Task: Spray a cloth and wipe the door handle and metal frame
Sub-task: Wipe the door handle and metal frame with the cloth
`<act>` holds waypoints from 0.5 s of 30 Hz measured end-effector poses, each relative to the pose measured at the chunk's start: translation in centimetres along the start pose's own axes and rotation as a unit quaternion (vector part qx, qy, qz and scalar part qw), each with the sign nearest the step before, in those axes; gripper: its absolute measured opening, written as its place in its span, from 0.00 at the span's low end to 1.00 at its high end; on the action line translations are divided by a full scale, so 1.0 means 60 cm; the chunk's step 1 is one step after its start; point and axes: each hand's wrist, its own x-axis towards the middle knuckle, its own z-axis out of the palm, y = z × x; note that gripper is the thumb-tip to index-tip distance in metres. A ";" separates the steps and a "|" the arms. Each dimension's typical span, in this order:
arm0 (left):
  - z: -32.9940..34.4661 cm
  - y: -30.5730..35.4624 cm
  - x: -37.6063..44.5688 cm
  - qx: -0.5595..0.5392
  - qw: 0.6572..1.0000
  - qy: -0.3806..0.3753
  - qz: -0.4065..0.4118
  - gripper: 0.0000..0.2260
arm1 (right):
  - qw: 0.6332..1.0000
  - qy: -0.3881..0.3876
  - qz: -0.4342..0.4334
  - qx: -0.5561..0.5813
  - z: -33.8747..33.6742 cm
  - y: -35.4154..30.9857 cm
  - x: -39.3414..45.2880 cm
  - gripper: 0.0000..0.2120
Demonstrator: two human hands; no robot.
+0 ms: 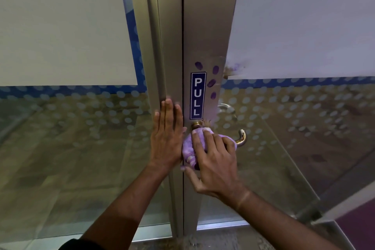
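Metal frame (205, 32) w/ PULL sticker (198, 95), handle (241, 138)

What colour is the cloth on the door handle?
Light purple; the cloth shows best in the head view.

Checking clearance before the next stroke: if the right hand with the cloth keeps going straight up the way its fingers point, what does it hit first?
The right hand, holding the purple cloth, would first meet the brass handle base just above its fingertips, then the PULL sticker. Depth is unclear.
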 end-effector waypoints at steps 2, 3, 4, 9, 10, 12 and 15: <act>0.001 -0.001 0.000 -0.002 1.000 0.007 0.005 0.35 | 1.000 0.000 0.000 0.022 -0.006 0.004 0.000 0.37; 0.002 -0.002 0.001 0.000 1.000 0.010 0.007 0.36 | 1.000 0.010 0.001 0.026 -0.006 0.005 0.002 0.35; 0.003 -0.002 0.001 0.003 1.000 0.012 0.008 0.36 | 0.999 0.020 0.008 0.027 -0.004 0.005 0.004 0.32; 0.005 -0.003 0.003 -0.015 1.000 0.006 0.012 0.29 | 0.995 0.101 0.008 -0.020 0.020 0.010 0.014 0.21; 0.006 -0.004 0.003 -0.012 1.000 0.008 0.012 0.29 | 0.993 0.117 -0.004 -0.030 0.025 0.015 0.014 0.20; 0.009 -0.005 0.003 -0.003 1.000 0.013 0.008 0.32 | 0.989 0.142 -0.028 -0.043 0.031 0.025 0.015 0.19; 0.013 -0.005 0.004 0.008 1.000 0.019 0.010 0.34 | 0.984 0.165 -0.053 -0.052 0.036 0.037 0.011 0.19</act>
